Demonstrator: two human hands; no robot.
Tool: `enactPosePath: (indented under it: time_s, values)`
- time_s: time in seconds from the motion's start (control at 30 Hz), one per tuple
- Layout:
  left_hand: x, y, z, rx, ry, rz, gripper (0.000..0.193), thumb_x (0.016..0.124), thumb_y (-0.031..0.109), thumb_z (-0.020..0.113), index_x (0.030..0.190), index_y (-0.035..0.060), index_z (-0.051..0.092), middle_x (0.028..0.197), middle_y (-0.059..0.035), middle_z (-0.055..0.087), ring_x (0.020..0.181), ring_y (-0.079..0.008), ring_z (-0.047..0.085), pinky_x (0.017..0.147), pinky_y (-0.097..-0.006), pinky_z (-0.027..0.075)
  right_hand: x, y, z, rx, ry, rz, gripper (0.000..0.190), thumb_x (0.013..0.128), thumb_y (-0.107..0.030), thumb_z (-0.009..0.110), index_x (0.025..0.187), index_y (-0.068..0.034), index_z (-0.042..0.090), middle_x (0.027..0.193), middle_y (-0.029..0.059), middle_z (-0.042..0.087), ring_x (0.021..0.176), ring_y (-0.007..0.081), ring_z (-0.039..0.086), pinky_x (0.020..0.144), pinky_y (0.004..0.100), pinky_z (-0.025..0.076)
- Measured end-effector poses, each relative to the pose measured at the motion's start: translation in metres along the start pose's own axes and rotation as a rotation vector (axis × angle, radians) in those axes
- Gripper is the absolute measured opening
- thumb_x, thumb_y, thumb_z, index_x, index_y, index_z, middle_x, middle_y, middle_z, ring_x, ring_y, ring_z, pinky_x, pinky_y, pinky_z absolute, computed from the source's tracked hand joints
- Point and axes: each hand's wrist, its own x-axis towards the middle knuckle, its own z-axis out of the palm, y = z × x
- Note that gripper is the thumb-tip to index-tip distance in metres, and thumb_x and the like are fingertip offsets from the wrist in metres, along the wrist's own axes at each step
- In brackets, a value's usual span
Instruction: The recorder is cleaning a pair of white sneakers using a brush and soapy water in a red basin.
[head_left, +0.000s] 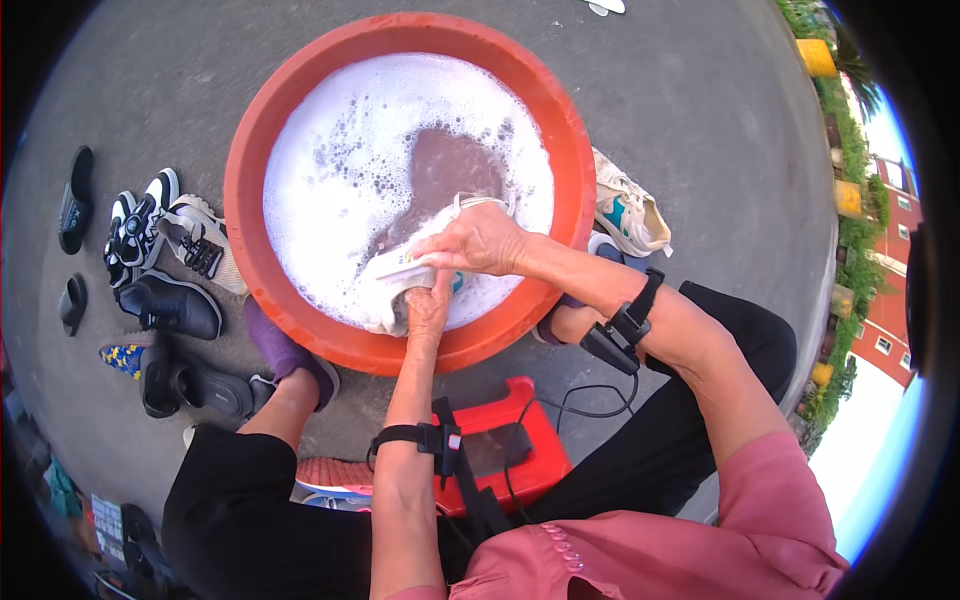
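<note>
A wet white shoe (384, 304) with a teal patch is held over the suds in a large orange-red plastic tub (251, 187). My left hand (429, 306) grips it from the near side, with some fingers hidden at its opening. From the right, my right hand (480, 241) reaches across and pinches a white, flat-edged part at the shoe's upper side. Whether that part is the sole or a separate piece, I cannot tell. White foam (330, 202) covers most of the water, and murky brownish water (454, 169) shows beyond my right hand.
A white-and-teal lace-up shoe (634, 206) leans outside the tub at right. On the left lie a beige sneaker (206, 240), black-and-white shoes (146, 217), a dark shoe (172, 304) and black slippers (75, 199). A red plastic stool (551, 450) and hanging black cable (592, 390) are close to my legs.
</note>
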Motion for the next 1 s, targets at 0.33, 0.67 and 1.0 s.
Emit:
enactPosePath:
  time_s: [0.33,0.67,1.0]
  values:
    - [-0.003,0.021,0.000,-0.069,-0.055,-0.011,0.019,0.084,0.016,0.057,0.089,-0.0025,0.061,0.076,-0.0066,0.060,0.065,-0.0170,0.055,0.060,-0.0319,0.046,-0.023,0.068,-0.049,-0.159,-0.139,0.299,0.027,0.085,-0.045,0.051,0.102,-0.032,0.067,0.065,0.0080,0.063,0.060,0.0255,0.062,0.056,0.0364,0.049]
    - [-0.001,0.014,0.003,0.326,-0.108,0.202,0.026,0.083,0.020,0.055,0.101,0.0022,0.060,0.093,-0.0169,0.060,0.087,-0.0342,0.055,0.080,-0.0418,0.042,0.017,0.048,-0.040,-0.281,-0.363,0.203,0.026,0.083,-0.044,0.053,0.099,-0.030,0.068,0.078,0.0058,0.067,0.073,0.0254,0.064,0.063,0.0397,0.050]
    - [-0.008,-0.012,0.003,0.141,-0.103,0.109,0.035,0.082,0.026,0.057,0.110,0.0040,0.057,0.109,-0.0205,0.057,0.108,-0.0374,0.049,0.093,-0.0428,0.035,0.047,-0.036,0.009,-0.018,-0.409,-0.019,0.031,0.084,-0.047,0.050,0.097,-0.028,0.070,0.076,0.0091,0.067,0.072,0.0282,0.063,0.064,0.0389,0.050]
